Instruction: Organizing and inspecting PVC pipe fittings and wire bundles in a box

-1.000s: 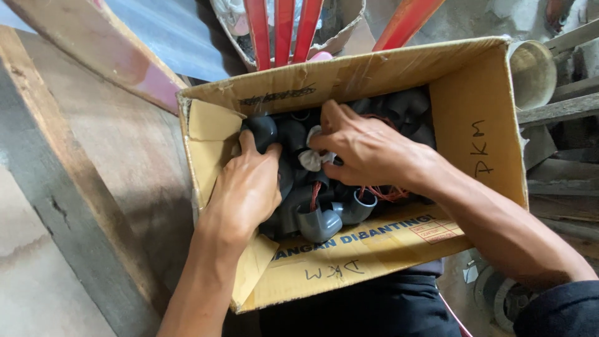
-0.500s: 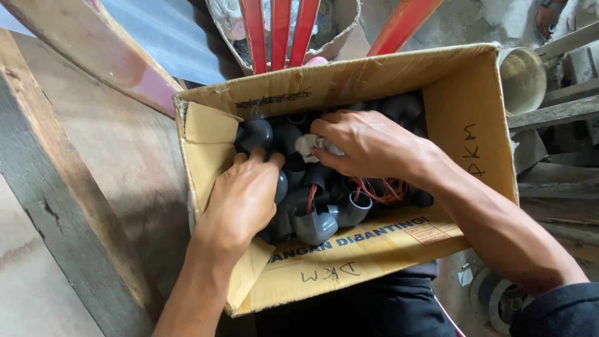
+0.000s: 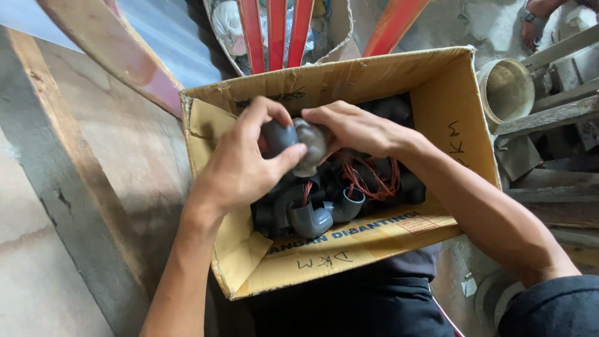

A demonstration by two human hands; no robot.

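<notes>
My left hand (image 3: 240, 168) and my right hand (image 3: 359, 128) meet above the open cardboard box (image 3: 446, 93) that rests on my lap, and between them I hold a grey pipe elbow (image 3: 296, 140). The left hand wraps it from the near side, thumb pressed across its front; the right closes on its far end with curled fingers. Both hands are shut on that one piece, which sits just above the heap inside the box.

Below lies a pile of more grey pipe fittings (image 3: 312, 215), and a tangle of thin red wire (image 3: 368, 178) is spread over them on the right.

I judge the elbow to be hard plastic: light, stiff, not likely to crush or crack under a firm grip. Its skin looks smooth and a bit dusty, so it may slip if pinched lightly. The best hold seems to be around the thick collars at either opening, where the fingers have an edge to catch.

A pale bucket (image 3: 506, 90) stands beyond the box on the right.
</notes>
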